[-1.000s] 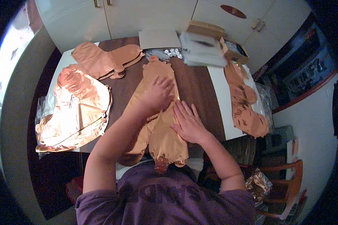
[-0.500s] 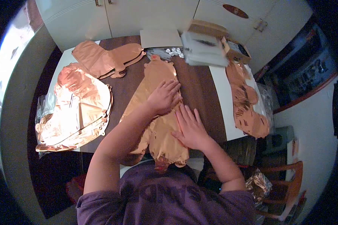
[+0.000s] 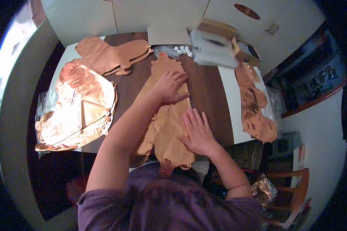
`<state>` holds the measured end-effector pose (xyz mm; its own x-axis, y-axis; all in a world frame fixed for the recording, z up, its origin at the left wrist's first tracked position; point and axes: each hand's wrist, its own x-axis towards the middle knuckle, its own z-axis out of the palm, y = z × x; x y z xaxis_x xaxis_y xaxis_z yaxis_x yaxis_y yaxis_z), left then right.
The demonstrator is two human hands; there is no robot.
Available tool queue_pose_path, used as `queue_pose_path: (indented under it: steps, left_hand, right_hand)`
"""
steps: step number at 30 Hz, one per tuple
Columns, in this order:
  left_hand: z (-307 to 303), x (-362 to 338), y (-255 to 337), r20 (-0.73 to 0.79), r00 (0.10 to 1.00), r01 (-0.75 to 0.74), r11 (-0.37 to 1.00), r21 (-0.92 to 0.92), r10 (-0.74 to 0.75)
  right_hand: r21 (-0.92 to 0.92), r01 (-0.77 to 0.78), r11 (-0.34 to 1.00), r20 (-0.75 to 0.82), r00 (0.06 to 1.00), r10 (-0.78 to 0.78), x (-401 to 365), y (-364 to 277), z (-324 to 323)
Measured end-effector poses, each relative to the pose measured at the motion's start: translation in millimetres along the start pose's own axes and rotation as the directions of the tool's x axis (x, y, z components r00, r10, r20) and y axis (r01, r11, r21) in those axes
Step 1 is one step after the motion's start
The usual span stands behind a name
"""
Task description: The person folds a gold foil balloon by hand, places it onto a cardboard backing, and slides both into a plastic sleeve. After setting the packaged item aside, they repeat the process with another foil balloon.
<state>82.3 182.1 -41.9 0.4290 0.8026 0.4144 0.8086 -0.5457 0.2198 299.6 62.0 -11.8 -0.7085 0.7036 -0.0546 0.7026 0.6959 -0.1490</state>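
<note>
Evidently to keep it flat, the left hand (image 3: 167, 86) and right hand (image 3: 198, 133) lie open, palms down, on the long copper foil balloon (image 3: 169, 127) stretched along the dark worktop (image 3: 206, 88), the left farther up.

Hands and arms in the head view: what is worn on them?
The left hand and right hand are bare, no gloves. Both forearms are uncovered; short sleeves of a purple T-shirt end above the elbows.
</note>
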Motion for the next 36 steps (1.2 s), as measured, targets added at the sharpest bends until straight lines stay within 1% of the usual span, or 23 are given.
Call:
queue_pose_path:
  steps: [1,4,7,9,12,14,15,16,17,18,19,20,21,24,25,28,29,30,31,32,33,35,36]
  left_hand:
    - [2,2,-3,-0.007,1.0,-0.015,1.0,0.014,0.015]
    - [3,3,-3,-0.155,0.988,0.006,0.994,-0.11,-0.023]
    - [-32,-12,12,-0.4,0.903,0.113,0.984,-0.139,-0.16]
    - [-69,-51,41,-0.388,0.866,0.189,0.926,-0.328,-0.314]
    - [-123,-137,90,-0.372,0.8,0.256,0.828,-0.498,-0.471]
    - [-118,-207,117,-0.506,0.683,0.348,0.844,-0.407,-0.526]
    - [-118,-237,132,-0.481,0.642,0.368,0.791,-0.489,-0.597]
    - [-100,-269,140,-0.488,0.541,0.365,0.714,-0.598,-0.685]
    - [-91,-293,154,-0.304,0.381,0.455,0.464,-0.76,-0.873]
    - [-89,-296,160,-0.127,0.232,0.482,0.227,-0.846,-0.964]
    - [-86,-296,167,0.064,0.076,0.467,-0.021,-0.884,-0.995]
    - [-85,-296,170,0.258,-0.069,0.41,-0.263,-0.873,-0.964]
    - [-91,-291,169,0.493,-0.053,0.26,-0.488,-0.833,-0.869]
    - [-91,-283,164,0.364,0.29,0.29,-0.281,-0.915,-0.885]
    - [-94,-275,159,0.254,0.34,0.261,-0.169,-0.951,-0.906]
    - [-119,-240,143,0.039,0.62,0.365,0.243,-0.899,-0.784]
    - [-121,-222,136,-0.07,0.762,0.301,0.449,-0.841,-0.644]
    - [-121,-202,132,-0.155,0.873,0.198,0.627,-0.753,-0.462]
    - [-116,-182,129,-0.108,0.955,0.109,0.666,-0.737,-0.276]
    - [-107,-167,127,-0.056,0.995,0.012,0.688,-0.726,-0.077]
    - [-96,-160,126,-0.045,0.998,-0.005,0.71,-0.704,-0.038]
    - [-78,-151,124,-0.018,0.999,-0.039,0.749,-0.662,0.036]
    - [-81,-149,118,0.075,0.995,0.096,0.659,-0.746,-0.06]
  right_hand:
    - [0.005,-0.005,1.0,-0.004,1.0,0.005,2,0,-1]
    - [0.015,-0.013,1.0,-0.015,1.0,0.013,0,0,-1]
    - [0.027,-0.001,1.0,-0.046,0.999,0.002,2,0,-1]
    - [0.045,0.023,0.999,-0.044,0.999,-0.021,3,2,-11]
    - [0.259,0.029,0.965,-0.103,0.995,-0.002,10,18,-22]
    - [0.167,0.104,0.98,-0.209,0.976,-0.067,22,28,-26]
    - [0.118,0.136,0.984,-0.255,0.962,-0.102,29,32,-25]
    - [0.085,0.163,0.983,-0.254,0.957,-0.137,39,37,-21]
    - [0.051,0.19,0.98,-0.251,0.953,-0.172,50,42,-13]
    - [0.015,0.22,0.975,-0.249,0.946,-0.209,56,42,-9]
    - [0.014,0.202,0.979,-0.213,0.958,-0.195,56,39,-7]
    - [0.011,0.186,0.983,-0.18,0.967,-0.181,58,35,-6]
    - [0.007,0.169,0.986,-0.148,0.975,-0.166,61,32,-6]
    - [0.01,0.173,0.985,-0.128,0.977,-0.171,60,36,-4]
    - [0.009,0.175,0.984,-0.126,0.977,-0.173,59,36,-4]
    - [-0.005,0.181,0.983,-0.14,0.974,-0.18,60,35,-6]
    - [-0.015,0.182,0.983,-0.15,0.972,-0.182,60,34,-6]
    - [-0.026,0.183,0.983,-0.161,0.969,-0.185,60,33,-7]
    - [-0.048,0.209,0.977,-0.186,0.959,-0.214,63,37,-3]
    - [-0.072,0.234,0.97,-0.211,0.946,-0.244,67,46,6]
    - [-0.099,0.258,0.961,-0.234,0.933,-0.274,70,52,9]
    - [-0.043,0.247,0.968,-0.236,0.939,-0.25,69,44,-6]
    - [-0.012,0.239,0.971,-0.237,0.943,-0.236,69,41,-11]
